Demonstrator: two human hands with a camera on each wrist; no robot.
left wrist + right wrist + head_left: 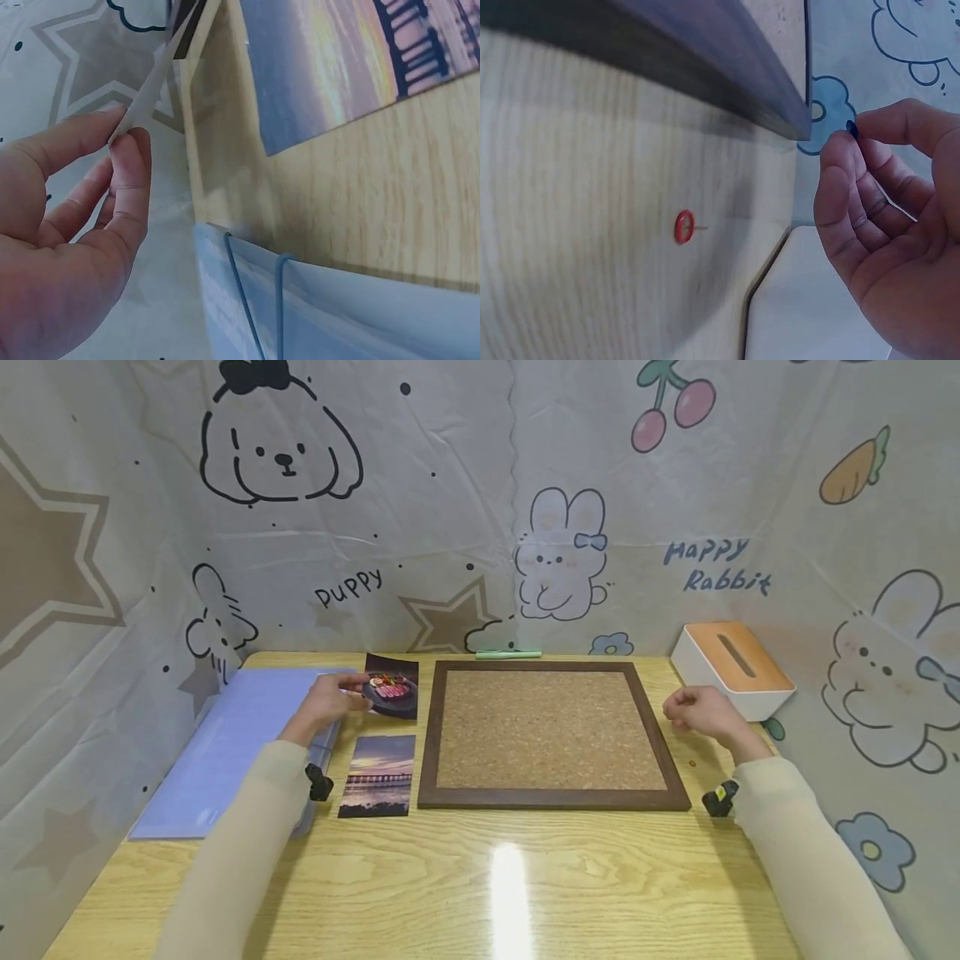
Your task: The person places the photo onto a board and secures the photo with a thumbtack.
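The left hand (330, 700) pinches the food photo (397, 693) by its edge between thumb and fingers; the photo reaches out to the hand's right, seen nearly edge-on in the left wrist view. The right hand (701, 710) pinches a small blue pin (852, 129) between thumb and fingertip, its other fingers curled in.

Between the two hands lies the corkboard (551, 731), its brown frame nearer to the right hand than the tissue box's far end. The sunset photo (377, 777) lies on the table (420, 877), closer to the person than the left hand and slightly to its right. The blue folder (232, 727) spreads to the left hand's left, partly under that forearm. A red pin (683, 227) lies just on the person's side of the right hand, its shaft showing. The tissue box (735, 672) stands just beyond the right hand, and a green pen (508, 654) lies farther off than both hands.
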